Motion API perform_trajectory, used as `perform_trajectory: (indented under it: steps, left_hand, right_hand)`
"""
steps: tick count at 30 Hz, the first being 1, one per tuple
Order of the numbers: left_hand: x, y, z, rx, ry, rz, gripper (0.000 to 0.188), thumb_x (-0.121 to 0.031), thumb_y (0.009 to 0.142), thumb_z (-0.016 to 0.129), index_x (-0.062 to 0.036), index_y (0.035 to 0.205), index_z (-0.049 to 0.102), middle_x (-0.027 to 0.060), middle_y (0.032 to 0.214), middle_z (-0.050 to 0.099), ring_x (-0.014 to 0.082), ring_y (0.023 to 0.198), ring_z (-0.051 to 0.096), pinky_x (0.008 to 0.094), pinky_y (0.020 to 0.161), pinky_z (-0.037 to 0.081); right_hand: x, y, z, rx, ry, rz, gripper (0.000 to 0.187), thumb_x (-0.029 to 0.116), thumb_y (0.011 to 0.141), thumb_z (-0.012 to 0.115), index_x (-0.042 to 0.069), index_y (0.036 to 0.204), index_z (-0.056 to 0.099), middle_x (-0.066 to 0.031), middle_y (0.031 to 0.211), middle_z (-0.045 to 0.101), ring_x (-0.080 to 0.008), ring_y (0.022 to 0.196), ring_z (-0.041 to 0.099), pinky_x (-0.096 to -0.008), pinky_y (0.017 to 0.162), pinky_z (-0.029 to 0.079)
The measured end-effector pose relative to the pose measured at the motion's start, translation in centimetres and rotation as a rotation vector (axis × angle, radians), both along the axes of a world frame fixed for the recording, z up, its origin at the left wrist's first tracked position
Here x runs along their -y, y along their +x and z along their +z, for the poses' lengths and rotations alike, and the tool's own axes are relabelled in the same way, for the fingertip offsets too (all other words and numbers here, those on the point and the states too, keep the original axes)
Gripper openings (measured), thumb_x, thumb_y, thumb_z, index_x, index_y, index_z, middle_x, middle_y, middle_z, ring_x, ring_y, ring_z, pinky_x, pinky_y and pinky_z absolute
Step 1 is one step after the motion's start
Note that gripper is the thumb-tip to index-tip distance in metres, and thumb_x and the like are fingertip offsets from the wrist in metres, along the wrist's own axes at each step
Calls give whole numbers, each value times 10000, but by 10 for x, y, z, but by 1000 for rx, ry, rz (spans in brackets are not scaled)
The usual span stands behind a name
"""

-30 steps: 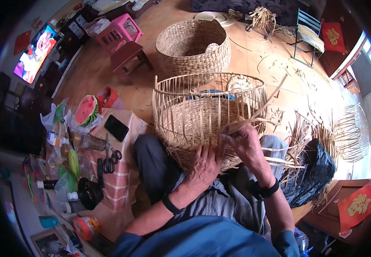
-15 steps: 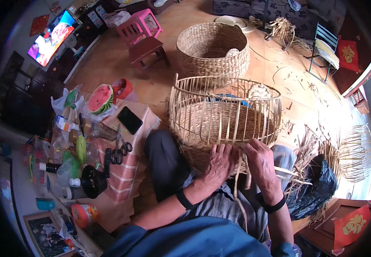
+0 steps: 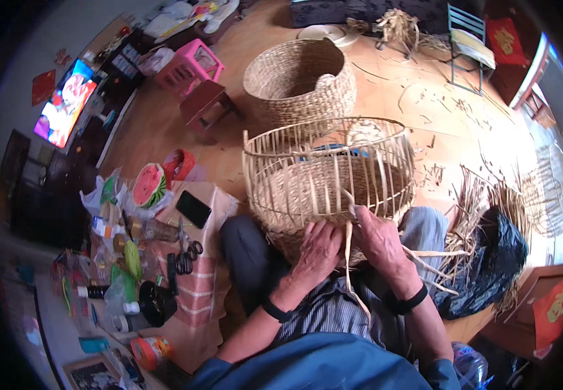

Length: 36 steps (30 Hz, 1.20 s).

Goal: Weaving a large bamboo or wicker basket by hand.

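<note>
Between my knees stands a part-woven basket (image 3: 286, 201), its lower wall of braided straw-coloured fibre and its upper part bare upright stakes ringed by a rim. My left hand (image 3: 321, 250) is closed on the near wall, fingers curled over the woven edge. Beside it, my right hand (image 3: 380, 242) pinches a fibre strand (image 3: 348, 197) at the near stakes, its end sticking up above the thumb. Another length of strand (image 3: 349, 273) hangs down between the hands. Pale strips (image 3: 434, 253) stick out right of my right hand. The palms are hidden.
A finished-looking woven basket (image 3: 294, 97) stands beyond. On the left table (image 3: 198, 289) lie scissors (image 3: 189, 253), a phone (image 3: 193, 208), cut watermelon (image 3: 149, 185) and bottles. Black plastic (image 3: 496, 266) with dry stalks lies at right. A stool (image 3: 208, 104) and folding chair (image 3: 470, 49) stand farther off.
My right hand has moved up slightly, and a strand end now rises above its thumb. The left hand keeps its place on the basket wall. The whole view has tilted and shifted.
</note>
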State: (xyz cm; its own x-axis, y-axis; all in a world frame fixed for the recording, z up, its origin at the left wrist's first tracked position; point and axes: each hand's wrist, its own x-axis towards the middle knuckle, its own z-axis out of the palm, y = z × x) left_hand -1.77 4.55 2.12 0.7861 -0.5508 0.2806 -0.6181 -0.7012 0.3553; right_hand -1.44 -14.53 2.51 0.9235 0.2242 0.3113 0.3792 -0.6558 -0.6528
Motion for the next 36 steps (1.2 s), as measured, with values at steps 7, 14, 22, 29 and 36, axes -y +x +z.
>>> perform_trajectory:
  steps: [7, 14, 22, 29, 36]
  left_hand:
    - [-7, 3, 1, -23, 33, -63, 572, -197, 755, 834, 1, 1234, 592, 204, 1162, 631, 392, 1148, 572, 505, 1007, 424]
    - [-4, 2, 18, -226, -69, -61, 706, -114, 803, 822, -66, 1427, 493, 196, 1332, 623, 394, 1246, 576, 470, 1070, 443]
    - [-11, 10, 36, -304, -228, 32, 283, -11, 964, 585, -23, 1241, 646, 227, 1121, 700, 404, 1071, 667, 447, 933, 529]
    - [6, 9, -1, -272, -415, 263, 158, -96, 984, 660, -55, 1131, 702, 146, 982, 743, 233, 909, 723, 356, 803, 553]
    - [13, 8, -14, -357, -548, 397, 158, -78, 938, 724, -8, 1044, 630, 67, 950, 701, 161, 882, 670, 309, 837, 533]
  right_hand:
    - [21, -4, -8, 21, 140, 102, 192, 38, 957, 591, -7, 1093, 464, -197, 818, 551, -389, 707, 582, -444, 643, 505]
    - [67, -11, -8, -611, 1229, -139, 133, 99, 957, 708, 82, 1031, 599, 34, 826, 619, -65, 700, 541, -231, 616, 453]
    - [31, -17, -9, -460, 153, -116, 296, 298, 987, 721, 16, 1006, 633, -21, 841, 670, -161, 785, 643, -347, 697, 545]
    - [79, -23, 12, -800, 1445, -160, 189, 255, 1041, 616, 69, 1012, 632, 36, 730, 597, -64, 577, 528, -233, 494, 390]
    - [71, -75, -13, -892, 881, 218, 508, 479, 1047, 595, 56, 765, 604, 26, 653, 527, -63, 620, 464, -271, 557, 377]
